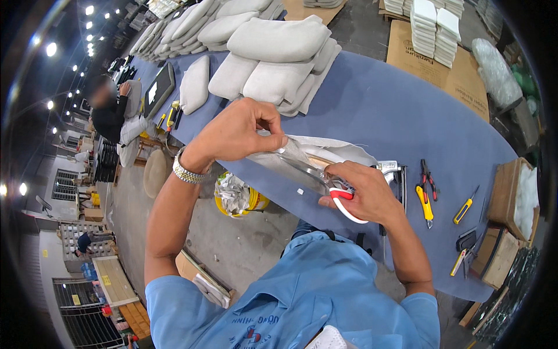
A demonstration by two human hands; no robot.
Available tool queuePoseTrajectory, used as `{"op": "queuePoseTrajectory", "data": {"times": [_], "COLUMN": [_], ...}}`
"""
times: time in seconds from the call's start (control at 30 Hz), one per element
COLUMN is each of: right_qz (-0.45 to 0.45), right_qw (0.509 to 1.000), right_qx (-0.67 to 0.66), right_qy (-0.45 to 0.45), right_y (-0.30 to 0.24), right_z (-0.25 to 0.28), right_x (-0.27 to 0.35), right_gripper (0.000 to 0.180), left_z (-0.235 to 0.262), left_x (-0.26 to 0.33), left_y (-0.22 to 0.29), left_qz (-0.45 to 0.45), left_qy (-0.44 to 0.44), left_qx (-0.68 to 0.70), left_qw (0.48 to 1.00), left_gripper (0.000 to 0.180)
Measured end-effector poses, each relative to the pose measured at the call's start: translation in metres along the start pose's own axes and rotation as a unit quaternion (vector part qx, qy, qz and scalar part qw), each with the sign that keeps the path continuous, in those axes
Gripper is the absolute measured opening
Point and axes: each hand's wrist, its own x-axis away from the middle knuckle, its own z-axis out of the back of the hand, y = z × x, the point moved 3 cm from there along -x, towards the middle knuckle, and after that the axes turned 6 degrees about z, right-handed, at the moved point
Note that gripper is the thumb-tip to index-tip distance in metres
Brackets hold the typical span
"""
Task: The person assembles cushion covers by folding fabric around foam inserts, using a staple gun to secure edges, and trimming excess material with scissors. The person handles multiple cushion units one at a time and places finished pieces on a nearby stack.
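Observation:
My left hand [241, 131] pinches a loose flap of pale grey fabric [293, 152] and pulls it up and taut. My right hand [363, 195] grips red-and-white handled scissors [331, 185], with the metal blades lying against that flap. The fabric belongs to an upholstered piece [334, 152] resting on the blue-covered workbench [401, 116]. I wear a metal wristwatch [187, 170] on the left wrist. Whether the blades are open or closed is hidden by the cloth.
Stacks of grey cushions [273, 55] fill the bench's far end. To my right lie a staple gun [393, 170], yellow pliers [425, 203], red pliers [429, 174], a yellow utility knife [464, 209] and wooden boxes [511, 198]. A yellow bucket [235, 196] of scraps stands below. A seated person [113, 110] works far left.

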Motion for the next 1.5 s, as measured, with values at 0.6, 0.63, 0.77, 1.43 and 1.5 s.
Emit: {"op": "queuePoseTrajectory", "data": {"times": [0.6,0.63,0.77,1.43,1.5], "right_qz": [0.031,0.030,0.050,0.046,0.075], "right_qw": [0.998,0.998,0.998,0.999,0.997], "right_qx": [-0.001,-0.004,-0.026,-0.018,-0.026], "right_qy": [0.058,0.052,0.031,-0.002,0.027], "right_y": [0.005,0.004,0.008,0.010,0.016], "right_z": [-0.008,-0.007,-0.002,0.003,0.005], "right_x": [-0.001,-0.002,-0.006,-0.008,-0.007], "right_gripper": [0.048,0.048,0.050,0.047,0.044], "left_z": [-0.004,-0.005,-0.007,-0.011,-0.012], "left_x": [-0.007,-0.008,-0.010,-0.009,-0.013], "left_y": [0.010,0.010,0.018,0.022,0.029], "left_qz": [0.005,0.006,-0.011,-0.036,-0.058], "left_qy": [-0.012,-0.011,-0.015,-0.003,-0.001], "left_qx": [-0.006,-0.007,-0.009,-0.032,-0.040], "left_qw": [1.000,1.000,1.000,0.999,0.998], "left_gripper": [0.014,0.014,0.013,0.013,0.014]}}
